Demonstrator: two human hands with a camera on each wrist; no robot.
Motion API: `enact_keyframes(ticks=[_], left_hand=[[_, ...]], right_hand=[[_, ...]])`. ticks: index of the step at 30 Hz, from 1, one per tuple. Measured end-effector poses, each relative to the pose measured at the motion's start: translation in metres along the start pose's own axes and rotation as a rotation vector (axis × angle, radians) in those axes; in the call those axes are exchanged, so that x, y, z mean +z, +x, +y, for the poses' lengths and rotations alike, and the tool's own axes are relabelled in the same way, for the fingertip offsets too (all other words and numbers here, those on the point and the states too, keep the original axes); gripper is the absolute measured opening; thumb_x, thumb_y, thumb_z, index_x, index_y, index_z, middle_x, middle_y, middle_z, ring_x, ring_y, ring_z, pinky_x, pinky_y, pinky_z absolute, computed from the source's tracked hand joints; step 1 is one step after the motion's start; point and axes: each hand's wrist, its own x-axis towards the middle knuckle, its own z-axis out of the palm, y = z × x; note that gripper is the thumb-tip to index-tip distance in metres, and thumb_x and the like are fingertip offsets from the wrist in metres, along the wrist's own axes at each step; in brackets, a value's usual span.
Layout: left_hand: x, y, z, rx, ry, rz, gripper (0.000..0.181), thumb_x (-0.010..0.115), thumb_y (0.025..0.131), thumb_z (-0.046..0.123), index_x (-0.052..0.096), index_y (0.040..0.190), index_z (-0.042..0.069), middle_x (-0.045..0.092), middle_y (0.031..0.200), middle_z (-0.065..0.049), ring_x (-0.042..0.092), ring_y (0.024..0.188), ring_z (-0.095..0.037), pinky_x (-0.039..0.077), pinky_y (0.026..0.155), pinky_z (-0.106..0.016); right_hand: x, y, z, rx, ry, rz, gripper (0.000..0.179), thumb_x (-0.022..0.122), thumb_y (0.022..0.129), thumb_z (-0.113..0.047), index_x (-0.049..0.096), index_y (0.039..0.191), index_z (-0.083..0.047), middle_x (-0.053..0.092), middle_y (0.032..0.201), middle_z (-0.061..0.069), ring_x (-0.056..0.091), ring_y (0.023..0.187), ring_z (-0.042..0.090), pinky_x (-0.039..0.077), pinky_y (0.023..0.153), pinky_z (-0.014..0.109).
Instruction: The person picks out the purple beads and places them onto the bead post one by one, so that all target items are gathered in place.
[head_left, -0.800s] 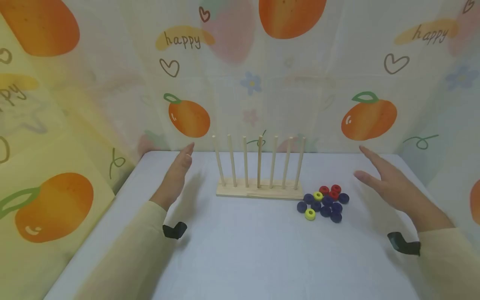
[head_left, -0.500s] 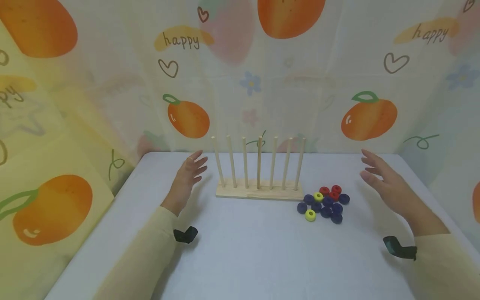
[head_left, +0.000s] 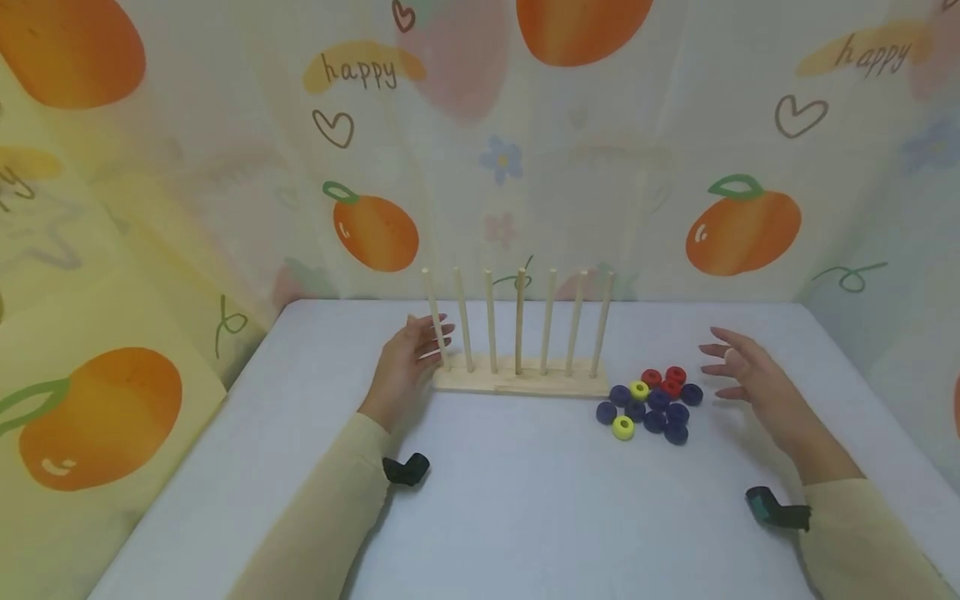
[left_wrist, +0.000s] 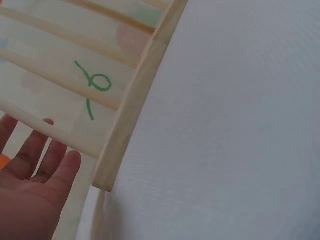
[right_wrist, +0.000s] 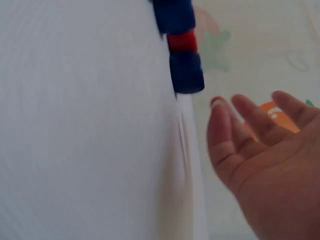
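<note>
A person's left hand [head_left: 403, 367], fingers relaxed and parted, hovers at the leftmost peg [head_left: 431, 292] of a wooden rack [head_left: 480, 382] on a white table [head_left: 487, 500], contact unclear; the loosely extended right hand [head_left: 772, 396] hangs beside red, yellow and dark blue beads [head_left: 655, 422].

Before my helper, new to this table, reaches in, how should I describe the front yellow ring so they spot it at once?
On the white table, find the wooden rack, then the cluster of rings by its right end. The front yellow ring sits at the cluster's front left. The only other yellow ring lies farther back, among red rings and dark blue rings.
</note>
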Motion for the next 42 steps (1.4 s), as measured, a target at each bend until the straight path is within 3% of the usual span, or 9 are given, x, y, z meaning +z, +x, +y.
enact_keyframes(ticks=[5,8,13,15,18,24,33,39,42], left_hand=[[0.003,-0.002,-0.013,-0.016,0.021,0.038,0.063,0.058,0.114,0.048,0.065,0.138,-0.010,0.070,0.132,-0.024,0.063,0.130,-0.043,0.053,0.109,-0.047],[0.004,-0.002,-0.017,-0.029,0.039,0.048,0.058,0.063,0.113,0.043,0.068,0.134,-0.011,0.071,0.124,-0.022,0.067,0.123,-0.038,0.056,0.106,-0.042],[0.004,-0.002,-0.021,-0.040,0.137,0.078,0.051,0.064,0.112,0.041,0.072,0.131,-0.006,0.073,0.116,-0.020,0.070,0.115,-0.031,0.058,0.101,-0.036],[0.004,-0.001,-0.020,-0.046,0.163,0.083,0.050,0.064,0.113,0.041,0.073,0.130,-0.005,0.074,0.115,-0.019,0.070,0.115,-0.030,0.058,0.101,-0.035],[0.004,-0.002,-0.020,-0.051,0.186,0.084,0.049,0.063,0.113,0.041,0.073,0.130,-0.004,0.074,0.115,-0.018,0.070,0.115,-0.029,0.057,0.102,-0.034],[0.003,-0.003,-0.023,-0.055,0.207,0.087,0.052,0.063,0.112,0.045,0.073,0.131,-0.003,0.074,0.116,-0.016,0.070,0.116,-0.029,0.057,0.102,-0.034],[0.002,-0.004,-0.026,-0.058,0.217,0.088,0.053,0.063,0.112,0.046,0.073,0.131,-0.002,0.074,0.118,-0.015,0.069,0.118,-0.027,0.056,0.104,-0.035],[0.003,-0.005,-0.026,-0.072,0.212,0.092,0.050,0.063,0.112,0.045,0.074,0.130,0.000,0.074,0.119,-0.014,0.070,0.117,-0.027,0.056,0.104,-0.035],[0.004,-0.005,-0.025,-0.074,0.211,0.094,0.049,0.062,0.112,0.044,0.074,0.130,0.000,0.075,0.119,-0.014,0.071,0.117,-0.027,0.055,0.105,-0.036]], right_hand=[[0.008,-0.004,0.014,0.047,0.014,-0.013,0.059,0.043,0.120,-0.034,0.030,0.169,-0.004,0.050,0.156,0.030,0.061,0.116,-0.003,0.057,0.086,0.021],[0.010,-0.006,0.021,0.130,-0.050,-0.003,0.064,0.049,0.118,-0.043,0.033,0.170,-0.008,0.054,0.154,0.024,0.061,0.116,0.008,0.056,0.088,0.028],[0.017,-0.005,0.027,0.216,-0.085,-0.007,0.074,0.064,0.111,-0.049,0.038,0.168,-0.009,0.057,0.151,0.024,0.059,0.128,0.040,0.053,0.101,0.058],[0.018,-0.004,0.027,0.218,-0.080,-0.018,0.075,0.069,0.109,-0.045,0.039,0.166,-0.007,0.057,0.151,0.027,0.054,0.135,0.047,0.047,0.108,0.069],[0.019,-0.003,0.027,0.214,-0.094,-0.033,0.072,0.074,0.107,-0.036,0.042,0.164,-0.005,0.056,0.150,0.029,0.050,0.139,0.052,0.041,0.110,0.076],[0.019,-0.006,0.029,0.223,-0.166,-0.051,0.058,0.074,0.107,-0.026,0.052,0.156,-0.003,0.057,0.149,0.028,0.052,0.133,0.049,0.046,0.107,0.070],[0.022,-0.004,0.032,0.243,-0.241,-0.050,0.054,0.076,0.106,-0.034,0.059,0.149,-0.005,0.056,0.147,0.026,0.050,0.131,0.049,0.046,0.103,0.071],[0.022,-0.005,0.034,0.210,-0.270,-0.030,0.050,0.079,0.105,-0.029,0.062,0.146,-0.006,0.063,0.120,0.016,0.053,0.111,0.037,0.050,0.086,0.047],[0.022,-0.005,0.035,0.202,-0.271,-0.029,0.050,0.079,0.105,-0.028,0.062,0.146,-0.005,0.063,0.117,0.015,0.053,0.109,0.035,0.049,0.084,0.044]])
